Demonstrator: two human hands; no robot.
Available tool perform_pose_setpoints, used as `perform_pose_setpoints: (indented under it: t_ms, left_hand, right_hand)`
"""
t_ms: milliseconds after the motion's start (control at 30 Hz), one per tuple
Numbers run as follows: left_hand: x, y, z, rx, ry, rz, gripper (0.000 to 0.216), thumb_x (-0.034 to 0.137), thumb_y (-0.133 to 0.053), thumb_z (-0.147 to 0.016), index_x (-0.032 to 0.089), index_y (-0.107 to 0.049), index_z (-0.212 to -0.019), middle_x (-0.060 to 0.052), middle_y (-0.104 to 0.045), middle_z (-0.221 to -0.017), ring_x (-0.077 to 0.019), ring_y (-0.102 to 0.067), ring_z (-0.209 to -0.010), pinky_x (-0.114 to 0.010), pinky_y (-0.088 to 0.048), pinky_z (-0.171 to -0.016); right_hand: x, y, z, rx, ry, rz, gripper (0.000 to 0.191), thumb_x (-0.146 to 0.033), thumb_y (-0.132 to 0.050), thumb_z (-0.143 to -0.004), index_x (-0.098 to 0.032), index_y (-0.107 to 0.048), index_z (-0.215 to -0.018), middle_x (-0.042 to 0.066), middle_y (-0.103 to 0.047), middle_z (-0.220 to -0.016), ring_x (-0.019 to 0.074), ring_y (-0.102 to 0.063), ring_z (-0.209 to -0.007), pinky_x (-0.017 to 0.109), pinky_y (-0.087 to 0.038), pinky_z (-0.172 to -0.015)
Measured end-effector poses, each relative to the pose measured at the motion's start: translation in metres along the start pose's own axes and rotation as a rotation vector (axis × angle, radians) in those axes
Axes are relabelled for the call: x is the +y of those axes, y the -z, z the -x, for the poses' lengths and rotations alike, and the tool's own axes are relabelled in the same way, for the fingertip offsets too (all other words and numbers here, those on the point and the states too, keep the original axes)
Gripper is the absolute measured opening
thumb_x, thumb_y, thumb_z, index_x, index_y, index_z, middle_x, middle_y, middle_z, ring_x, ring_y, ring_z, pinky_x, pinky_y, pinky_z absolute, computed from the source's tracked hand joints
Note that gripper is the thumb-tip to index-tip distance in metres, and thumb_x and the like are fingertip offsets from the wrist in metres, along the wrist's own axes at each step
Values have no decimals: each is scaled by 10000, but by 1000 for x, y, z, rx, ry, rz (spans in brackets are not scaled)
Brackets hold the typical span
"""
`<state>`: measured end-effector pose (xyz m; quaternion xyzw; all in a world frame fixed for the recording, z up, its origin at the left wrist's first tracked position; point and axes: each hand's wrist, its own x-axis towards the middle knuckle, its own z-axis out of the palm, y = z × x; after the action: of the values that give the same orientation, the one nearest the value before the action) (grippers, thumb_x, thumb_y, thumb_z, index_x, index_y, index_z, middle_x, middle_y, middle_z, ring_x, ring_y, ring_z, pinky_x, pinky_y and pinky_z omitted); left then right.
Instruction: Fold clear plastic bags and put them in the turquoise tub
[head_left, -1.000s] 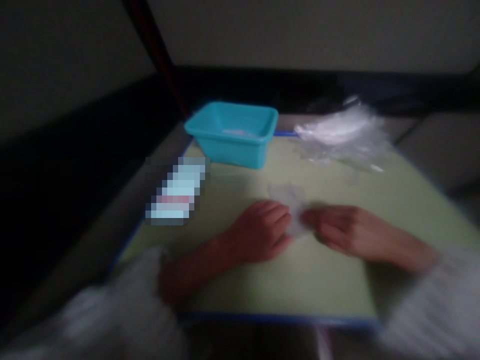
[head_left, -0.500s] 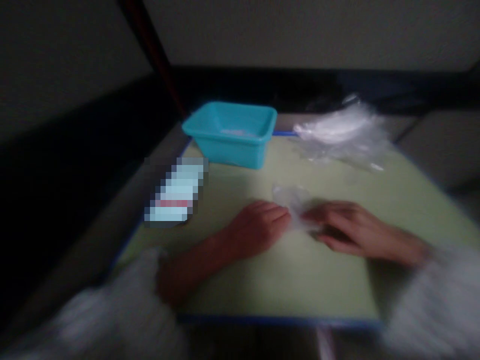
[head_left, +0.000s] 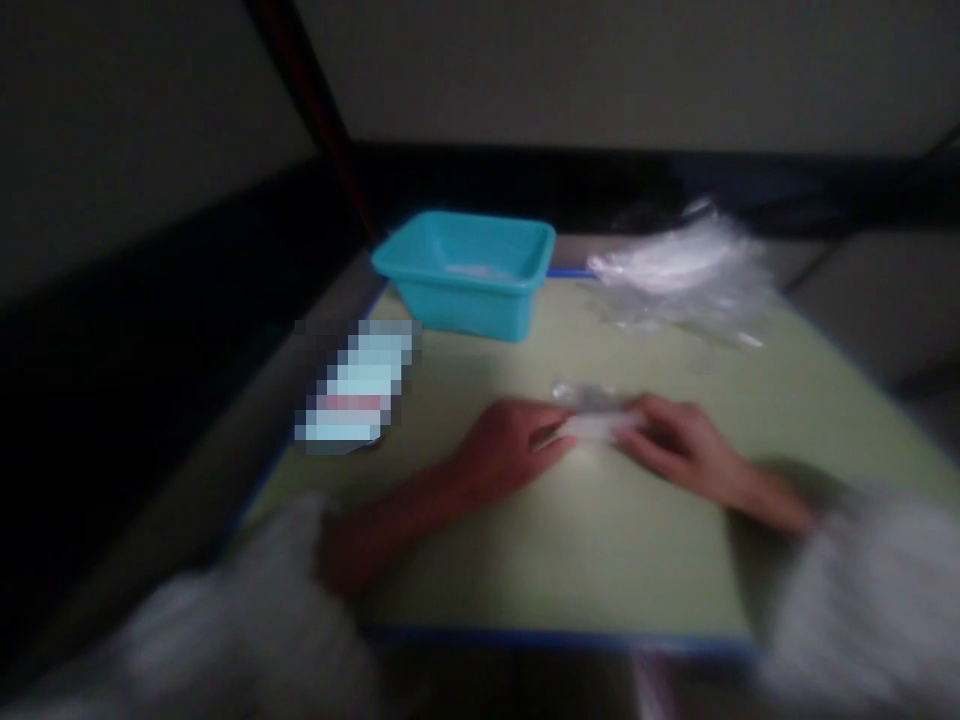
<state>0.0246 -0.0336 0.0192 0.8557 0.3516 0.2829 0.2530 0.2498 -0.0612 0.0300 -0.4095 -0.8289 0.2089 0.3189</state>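
Observation:
Between my two hands lies a small clear plastic bag [head_left: 596,425], low over the middle of the table [head_left: 570,540]. Its near part shows as a whitish band, and its far part is crinkled and shiny. My left hand [head_left: 521,440] pinches the bag's left end between thumb and fingers. At the right end, my right hand [head_left: 675,440] grips it the same way, thumb toward me. Blur hides whether anything is inside the bag.
A turquoise plastic basin [head_left: 472,305] stands at the back left, with something pale inside. A heap of clear plastic bags [head_left: 682,270] lies at the back right. On the left is a pixelated, bright phone-like object [head_left: 360,385]. Blue edging borders the table.
My right hand has shifted slightly left and its thumb has closed onto the bag. The bag, spread out before, is now drawn into a narrower band between both hands.

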Motion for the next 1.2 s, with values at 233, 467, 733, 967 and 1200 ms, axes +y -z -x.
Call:
perform_pose_setpoints:
  t_ms: [233,467,733,967,1200]
  left_hand:
    - [-8,-8,-12,143,325,336,318,129,-657,-691,147,-605,-1005,2,-695,-723,-142,-680,-684,-197,-516,-623]
    - [-4,-8,-19,209,447,357,492,52,-666,-629,186,-482,-1064,62,-634,-657,-113,-645,-596,-180,-490,-577]
    - [-4,-7,-19,225,464,382,613,48,-675,-613,202,-374,-1124,116,-555,-638,-66,-573,-517,-163,-446,-569]
    - [-3,-7,-17,203,452,394,621,64,-662,-643,202,-345,-1160,101,-557,-676,-78,-597,-562,-187,-471,-609]
    - [-3,-8,-17,206,436,386,644,50,-643,-655,200,-330,-1199,106,-546,-665,-74,-590,-548,-187,-476,-606]
  right_hand:
    - [6,-9,-15,52,-375,-381,233,-382,-576,-794,-186,-458,-750,-74,-438,-500,60,-358,-397,176,-240,-336]
    - [4,-7,-25,109,-519,-465,378,-380,-690,-665,-192,-440,-878,-74,-516,-512,71,-410,-376,185,-256,-337]
    - [12,-11,-21,311,-404,-303,339,-317,-636,-723,-205,-440,-977,-27,-561,-708,119,-526,-500,229,-414,-404]
    - [-6,-15,-13,-14,126,360,411,-367,-476,-907,-117,-488,-1234,191,-557,-1248,296,-523,-1146,505,-414,-958]
    - [-4,-26,-5,-271,186,473,646,-472,-345,-948,-107,-206,-1462,189,-292,-1480,282,-285,-1362,566,-199,-1090]
